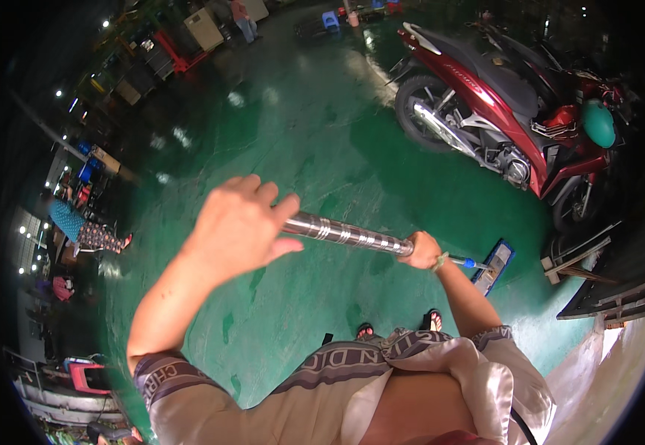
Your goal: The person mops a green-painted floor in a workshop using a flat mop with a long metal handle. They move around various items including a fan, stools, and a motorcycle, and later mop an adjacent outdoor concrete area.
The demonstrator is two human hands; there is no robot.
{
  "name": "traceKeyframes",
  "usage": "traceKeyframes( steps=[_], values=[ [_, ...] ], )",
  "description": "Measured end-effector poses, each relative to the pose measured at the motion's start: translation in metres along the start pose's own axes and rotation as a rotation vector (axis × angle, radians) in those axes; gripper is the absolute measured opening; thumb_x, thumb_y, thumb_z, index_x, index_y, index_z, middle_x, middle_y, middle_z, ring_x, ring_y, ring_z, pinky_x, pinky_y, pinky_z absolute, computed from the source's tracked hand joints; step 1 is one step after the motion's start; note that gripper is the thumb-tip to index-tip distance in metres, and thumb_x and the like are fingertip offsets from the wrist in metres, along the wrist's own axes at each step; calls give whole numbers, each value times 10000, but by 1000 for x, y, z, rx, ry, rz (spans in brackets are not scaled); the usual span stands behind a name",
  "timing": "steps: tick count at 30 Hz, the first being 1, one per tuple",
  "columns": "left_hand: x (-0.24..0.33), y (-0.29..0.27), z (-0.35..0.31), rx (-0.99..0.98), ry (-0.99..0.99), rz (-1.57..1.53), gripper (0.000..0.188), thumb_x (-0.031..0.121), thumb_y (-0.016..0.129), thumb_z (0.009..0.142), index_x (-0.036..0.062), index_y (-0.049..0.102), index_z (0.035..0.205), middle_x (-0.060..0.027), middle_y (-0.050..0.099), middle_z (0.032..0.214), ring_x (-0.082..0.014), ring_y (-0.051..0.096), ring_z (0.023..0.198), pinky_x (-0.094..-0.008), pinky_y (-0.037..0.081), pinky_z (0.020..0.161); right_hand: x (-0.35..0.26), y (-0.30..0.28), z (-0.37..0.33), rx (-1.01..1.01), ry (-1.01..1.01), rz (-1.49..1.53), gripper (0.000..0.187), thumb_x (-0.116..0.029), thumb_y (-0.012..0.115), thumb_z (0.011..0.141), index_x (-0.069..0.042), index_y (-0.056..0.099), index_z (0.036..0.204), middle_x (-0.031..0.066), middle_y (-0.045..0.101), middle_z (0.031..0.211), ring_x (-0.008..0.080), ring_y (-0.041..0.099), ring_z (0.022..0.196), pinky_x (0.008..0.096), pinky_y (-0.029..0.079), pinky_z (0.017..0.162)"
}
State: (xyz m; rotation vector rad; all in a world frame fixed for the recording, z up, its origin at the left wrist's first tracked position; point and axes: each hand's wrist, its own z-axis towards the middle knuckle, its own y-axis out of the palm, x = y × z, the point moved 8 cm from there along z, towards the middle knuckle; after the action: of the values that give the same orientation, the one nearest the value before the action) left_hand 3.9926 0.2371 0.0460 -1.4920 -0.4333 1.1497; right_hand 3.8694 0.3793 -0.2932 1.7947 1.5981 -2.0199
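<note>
A flat mop with a shiny banded metal handle (348, 234) slants across in front of me, from upper left down to the right. My left hand (235, 226) is closed over the handle's top end, its thumb sticking out loosely below. Farther down, my right hand (420, 251) wraps around the handle, with a band at the wrist. Beyond it, a blue joint links the handle to the grey mop head (494, 267), edged in blue, which lies on the green floor (322, 156) to the right.
A red motorbike (485, 96) stands at the upper right, a teal helmet (599, 124) on it. Wooden pieces (578, 259) are at the right edge. One person (243, 21) stands far off; another, in a blue top (68, 219), is at the left. My sandalled feet (432, 320) show below.
</note>
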Motion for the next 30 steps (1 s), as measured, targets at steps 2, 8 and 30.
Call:
traceKeyframes(
  steps=[2, 8, 30],
  values=[
    [15, 11, 7, -195, -42, -25, 499, 336, 808, 580, 72, 608, 953, -121, 557, 797, -270, 588, 653, -357, 461, 536, -3, -4, -1, 97, -20, 0, 285, -323, 689, 587, -66, 683, 710, 173, 651, 707, 360, 638, 712, 423, 518, 679],
    [-7, 75, 38, -650, -68, 26, 181, 150, 630, 743, 79, 568, 898, -128, 608, 722, -308, 635, 674, -407, 495, 586, -2, -10, 1, 210, -99, 74, 217, -279, 629, 642, -139, 652, 807, 116, 650, 730, 345, 631, 730, 445, 504, 675],
    [28, 209, 87, -588, 343, -142, 278, 153, 687, 738, 74, 494, 923, -122, 637, 765, -322, 639, 665, -402, 510, 600, 103, 2, -61, 508, 424, -130, 132, -252, 631, 660, -132, 649, 713, 108, 639, 676, 334, 625, 690, 438, 497, 652]
  ],
)
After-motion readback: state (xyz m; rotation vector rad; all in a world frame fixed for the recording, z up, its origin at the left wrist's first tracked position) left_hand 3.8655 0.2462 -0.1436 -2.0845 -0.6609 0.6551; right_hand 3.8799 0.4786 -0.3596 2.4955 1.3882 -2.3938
